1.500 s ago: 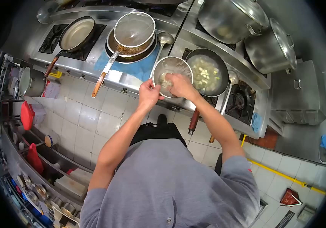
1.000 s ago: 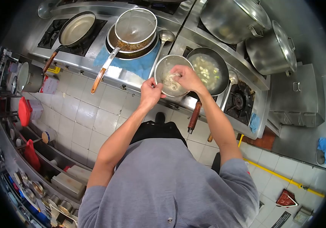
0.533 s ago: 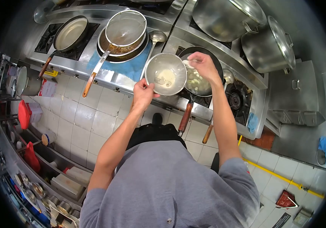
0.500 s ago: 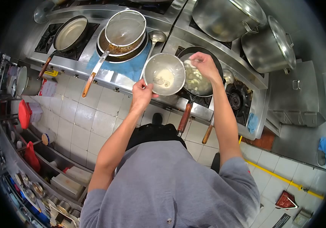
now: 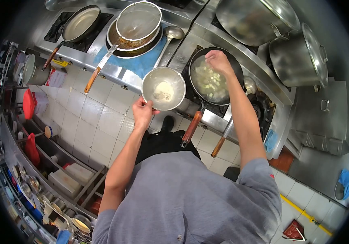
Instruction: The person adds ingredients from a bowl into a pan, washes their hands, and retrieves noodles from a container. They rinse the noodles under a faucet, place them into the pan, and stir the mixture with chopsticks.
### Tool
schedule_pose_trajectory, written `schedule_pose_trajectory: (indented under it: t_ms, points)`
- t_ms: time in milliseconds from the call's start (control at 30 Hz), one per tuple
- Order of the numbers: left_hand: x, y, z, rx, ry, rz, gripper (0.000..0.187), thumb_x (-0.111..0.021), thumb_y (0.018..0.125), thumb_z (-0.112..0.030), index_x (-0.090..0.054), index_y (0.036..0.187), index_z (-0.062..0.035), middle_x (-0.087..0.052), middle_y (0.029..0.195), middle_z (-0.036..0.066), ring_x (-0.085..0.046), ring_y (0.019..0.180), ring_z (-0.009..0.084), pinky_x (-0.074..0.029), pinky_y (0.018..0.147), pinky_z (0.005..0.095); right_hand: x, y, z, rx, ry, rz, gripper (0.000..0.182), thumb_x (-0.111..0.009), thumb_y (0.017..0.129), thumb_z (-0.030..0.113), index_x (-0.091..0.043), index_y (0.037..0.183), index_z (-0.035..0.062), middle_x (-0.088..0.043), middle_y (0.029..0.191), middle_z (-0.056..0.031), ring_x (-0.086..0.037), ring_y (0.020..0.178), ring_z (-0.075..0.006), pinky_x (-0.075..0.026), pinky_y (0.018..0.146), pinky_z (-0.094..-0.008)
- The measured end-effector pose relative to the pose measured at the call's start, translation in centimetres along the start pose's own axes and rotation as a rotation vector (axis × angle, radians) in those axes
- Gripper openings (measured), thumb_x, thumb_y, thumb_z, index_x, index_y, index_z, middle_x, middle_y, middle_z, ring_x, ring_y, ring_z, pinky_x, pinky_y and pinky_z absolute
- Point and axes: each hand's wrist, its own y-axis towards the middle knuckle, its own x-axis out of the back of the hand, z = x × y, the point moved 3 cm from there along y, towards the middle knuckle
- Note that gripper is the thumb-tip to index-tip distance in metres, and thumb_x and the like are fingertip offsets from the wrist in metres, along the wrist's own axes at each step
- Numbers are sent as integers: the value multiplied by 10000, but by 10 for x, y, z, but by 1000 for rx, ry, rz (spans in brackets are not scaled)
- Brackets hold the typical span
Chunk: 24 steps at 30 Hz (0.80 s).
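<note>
My left hand pinches the near rim of a metal bowl, held beside the stove front. A small heap of pale, cream-coloured stuff lies in the bottom of the bowl. Over the far side of a dark frying pan is my right hand, its fingers pressed together; what they hold, if anything, is hidden. Pale chopped pieces sit in cloudy liquid in that pan. The pan's wooden handle points towards my body.
A ladle lies right of the pan, partly behind my forearm. Left on the stove, a sieve rests over a pan, near another ladle and a blue cloth. An empty-looking pan and large pots stand farther off.
The bowl and my left hand have shifted left and slightly down, away from the pan. My right hand stays over the pan, its fingers drawn closer together. The view has shifted slightly.
</note>
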Motion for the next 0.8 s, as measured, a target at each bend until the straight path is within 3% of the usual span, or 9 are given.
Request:
schedule_pose_trajectory:
  t_ms: [100,200,267,400,500,600,633,733,800]
  points:
    - [-3,-5,-3,20,0,4,45,-528,854,26,-530,809,23,-563,766,56,-635,573,150,-576,493,244,9,-13,31,97,-129,-63,128,-712,753,92,-680,869,48,-692,777,-58,-659,720,-152,-512,654,-294]
    - [-9,-6,-9,6,1,4,52,-526,852,28,-525,800,18,-582,775,62,-635,568,148,-574,491,251,-7,-51,75,224,31,17,106,-697,773,81,-679,873,52,-684,757,-70,-659,716,-168,-513,663,-299]
    - [-14,-5,-10,-17,12,27,56,-527,849,22,-525,793,13,-588,760,64,-634,557,148,-567,487,254,-47,-78,85,363,210,194,98,-685,784,65,-671,881,53,-682,780,-110,-669,731,-225,-518,677,-328]
    - [-26,-7,-15,-57,30,82,67,-535,840,5,-520,775,4,-573,699,52,-632,533,151,-549,477,255,-111,-135,105,595,-104,181,121,-660,759,64,-641,875,34,-666,824,-167,-646,762,-368,-525,711,-401]
    - [-29,-11,-21,-111,55,113,126,-548,833,-20,-490,722,-1,-595,691,73,-648,544,164,-539,471,262,-127,-146,107,645,-268,39,118,-646,729,55,-622,838,16,-658,789,-170,-640,766,-366,-515,700,-415]
    - [-21,-19,-23,-123,75,101,163,-553,830,-30,-473,692,5,-615,703,94,-664,567,174,-539,471,270,-119,-147,116,481,-192,168,100,-616,706,22,-597,799,-6,-648,762,-187,-651,736,-339,-498,650,-413]
    - [-19,-23,-26,-124,82,93,166,-554,830,-31,-472,690,7,-614,703,94,-665,569,175,-539,470,271,-113,-143,114,409,-41,200,96,-590,703,7,-604,798,-3,-637,742,-197,-647,682,-327,-485,611,-398]
    - [-9,-28,-27,-143,84,82,175,-556,831,-36,-471,686,12,-609,701,92,-667,573,175,-538,469,271,-94,-140,115,343,-78,157,121,-578,700,-5,-615,815,2,-643,726,-191,-648,646,-315,-488,591,-363]
    - [-5,-35,-27,-147,91,85,183,-560,831,-42,-467,682,10,-599,689,87,-666,571,171,-535,466,271,-99,-149,116,347,-231,181,178,-609,699,36,-622,874,5,-655,798,-214,-656,762,-354,-499,687,-409]
